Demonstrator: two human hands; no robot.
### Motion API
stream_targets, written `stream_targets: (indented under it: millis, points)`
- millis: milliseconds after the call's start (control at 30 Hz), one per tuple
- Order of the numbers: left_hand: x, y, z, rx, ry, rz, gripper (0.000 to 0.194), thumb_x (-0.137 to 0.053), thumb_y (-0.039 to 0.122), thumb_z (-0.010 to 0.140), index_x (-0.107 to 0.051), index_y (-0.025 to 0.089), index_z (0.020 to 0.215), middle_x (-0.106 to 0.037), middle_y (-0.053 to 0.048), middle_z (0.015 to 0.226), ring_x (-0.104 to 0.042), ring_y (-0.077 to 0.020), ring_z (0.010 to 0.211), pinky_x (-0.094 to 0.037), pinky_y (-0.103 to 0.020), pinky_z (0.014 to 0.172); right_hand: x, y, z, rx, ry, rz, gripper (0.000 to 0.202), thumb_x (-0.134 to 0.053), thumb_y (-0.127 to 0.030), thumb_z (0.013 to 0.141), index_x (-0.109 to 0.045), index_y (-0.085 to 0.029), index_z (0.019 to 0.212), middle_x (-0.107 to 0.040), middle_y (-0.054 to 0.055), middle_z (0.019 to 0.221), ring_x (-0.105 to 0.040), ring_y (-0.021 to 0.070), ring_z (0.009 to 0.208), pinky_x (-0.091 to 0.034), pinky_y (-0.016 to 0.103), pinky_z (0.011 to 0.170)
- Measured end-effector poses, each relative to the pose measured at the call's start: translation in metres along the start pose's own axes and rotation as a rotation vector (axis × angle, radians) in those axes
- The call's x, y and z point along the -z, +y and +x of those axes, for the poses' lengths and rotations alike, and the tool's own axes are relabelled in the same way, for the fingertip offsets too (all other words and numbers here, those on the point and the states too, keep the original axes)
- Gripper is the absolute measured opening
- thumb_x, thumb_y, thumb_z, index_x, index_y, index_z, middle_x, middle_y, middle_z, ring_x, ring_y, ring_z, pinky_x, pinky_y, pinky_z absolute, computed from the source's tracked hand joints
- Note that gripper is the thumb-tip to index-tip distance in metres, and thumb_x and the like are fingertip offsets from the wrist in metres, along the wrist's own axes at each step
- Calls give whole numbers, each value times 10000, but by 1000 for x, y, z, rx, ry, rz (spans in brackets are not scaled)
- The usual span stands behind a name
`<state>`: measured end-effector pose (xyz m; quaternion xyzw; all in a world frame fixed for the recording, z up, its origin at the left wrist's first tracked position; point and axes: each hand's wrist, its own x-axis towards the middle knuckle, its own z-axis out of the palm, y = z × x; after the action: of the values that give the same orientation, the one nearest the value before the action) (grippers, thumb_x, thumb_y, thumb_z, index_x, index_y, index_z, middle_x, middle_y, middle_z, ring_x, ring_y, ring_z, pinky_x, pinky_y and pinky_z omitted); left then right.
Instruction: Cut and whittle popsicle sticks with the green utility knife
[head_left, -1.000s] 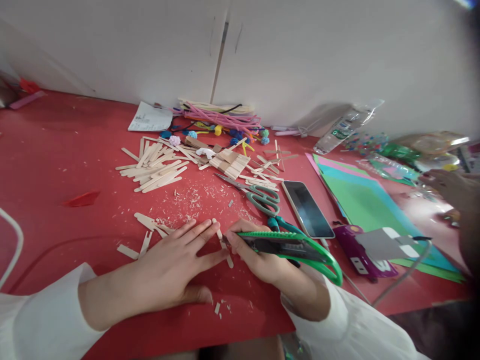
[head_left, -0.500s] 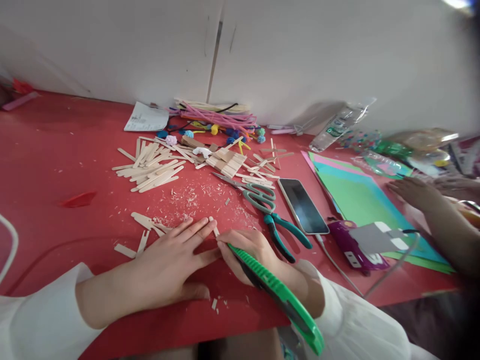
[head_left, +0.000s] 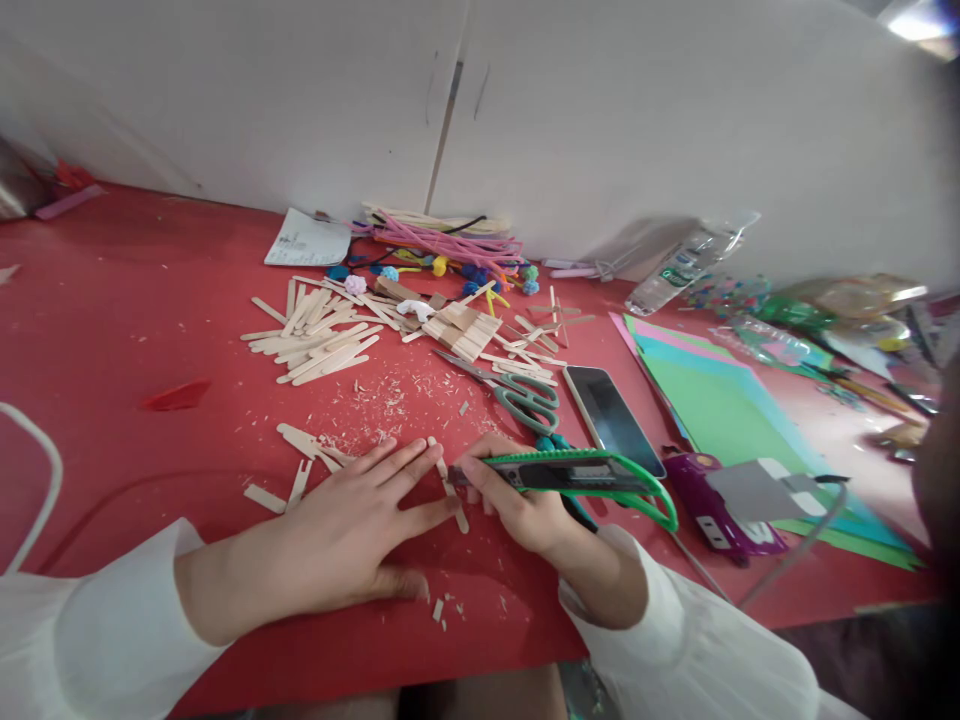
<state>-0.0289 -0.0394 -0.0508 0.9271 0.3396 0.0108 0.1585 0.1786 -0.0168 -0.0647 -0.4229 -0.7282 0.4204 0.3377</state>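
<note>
My left hand [head_left: 352,525] lies flat on the red table with its fingers spread. Its index finger and thumb side reach toward a wooden craft stick [head_left: 452,492], touching or nearly touching it. My right hand [head_left: 517,500] is closed around a green utility knife [head_left: 592,472], whose blade end rests at the middle of that stick. Cut stick pieces [head_left: 298,484] lie beyond my left wrist. Wood shavings [head_left: 375,405] are scattered past my fingers, and a few small chips [head_left: 438,608] lie nearer the front edge.
Behind are a pile of craft sticks [head_left: 315,335], pink pipe cleaners [head_left: 442,238] and pompoms. Scissors [head_left: 525,395], teal-handled pliers [head_left: 551,441] and a phone [head_left: 611,418] sit to the right, then coloured paper [head_left: 720,400], a purple device [head_left: 724,505] and a plastic bottle [head_left: 675,270].
My right hand has turned the knife from pointing down toward me to nearly level, uncovering more of the stick. The other person's hands at the right have moved off the paper.
</note>
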Motion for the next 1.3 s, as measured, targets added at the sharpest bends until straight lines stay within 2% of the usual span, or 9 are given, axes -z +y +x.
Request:
stream_targets:
  millis: [167, 367, 533, 600, 667, 767, 867, 1167, 1300]
  points:
    - [5, 2, 1, 1, -27, 11, 652, -513, 626, 818, -443, 302, 1379, -316, -161, 1499, -271, -388, 1364, -309, -570, 1048, 3, -2, 0, 31, -30, -17, 234, -412, -299, 930, -506, -218, 732, -509, -41, 607, -479, 96, 472, -426, 225, 485]
    - [9, 4, 2, 0, -33, 22, 636, -459, 649, 832, -493, 276, 1346, -306, -181, 1497, -274, -394, 1358, -322, -582, 1036, 4, -9, -4, 119, -61, -246, 249, -421, -245, 935, -517, -215, 707, -560, -34, 594, -558, 106, 533, -453, 230, 561]
    - [6, 4, 3, 8, -42, 57, 576, -603, 551, 798, -544, 264, 1294, -301, -177, 1500, -282, -389, 1357, -330, -556, 1042, -1, -7, -7, 424, -138, -468, 210, -389, -144, 893, -527, -202, 746, -583, 13, 599, -535, 137, 498, -429, 257, 500]
    - [6, 3, 2, 11, -43, 69, 577, -606, 541, 801, -531, 269, 1304, -299, -176, 1502, -279, -387, 1359, -332, -554, 1039, 0, -6, -7, 481, -129, -483, 209, -394, -146, 890, -538, -197, 748, -587, 19, 596, -534, 142, 493, -425, 261, 494]
    - [7, 3, 2, 10, -39, 63, 593, -574, 565, 814, -501, 284, 1331, -299, -174, 1503, -280, -385, 1360, -333, -555, 1036, 3, -8, -6, 433, -81, -432, 208, -398, -158, 903, -548, -193, 763, -593, 10, 598, -550, 134, 501, -432, 250, 501]
    - [7, 3, 1, -3, -30, 29, 635, -479, 631, 834, -440, 308, 1378, -305, -171, 1501, -285, -385, 1359, -331, -564, 1032, 8, -11, -3, 226, -25, -329, 215, -422, -203, 929, -559, -202, 763, -598, -16, 608, -566, 112, 517, -445, 229, 526]
    - [6, 3, 0, -14, -10, 2, 667, -430, 660, 837, -407, 304, 1401, -310, -172, 1500, -287, -387, 1360, -317, -568, 1037, 11, -12, -2, 76, -59, -230, 246, -435, -253, 936, -558, -210, 727, -581, -34, 598, -556, 102, 518, -452, 228, 552]
    - [1, 0, 0, -32, 55, -34, 647, -434, 655, 841, -438, 300, 1383, -313, -131, 1508, -289, -357, 1368, -279, -542, 1069, 10, -10, -1, 52, -77, -170, 254, -432, -274, 933, -551, -212, 717, -565, -35, 607, -548, 103, 533, -451, 240, 570]
    - [3, 1, 0, -23, 30, -30, 660, -429, 661, 838, -431, 296, 1388, -332, -147, 1496, -297, -374, 1361, -301, -553, 1051, 9, -13, -1, 37, -88, -190, 248, -441, -276, 928, -542, -214, 711, -548, -48, 561, -532, 102, 510, -445, 239, 549]
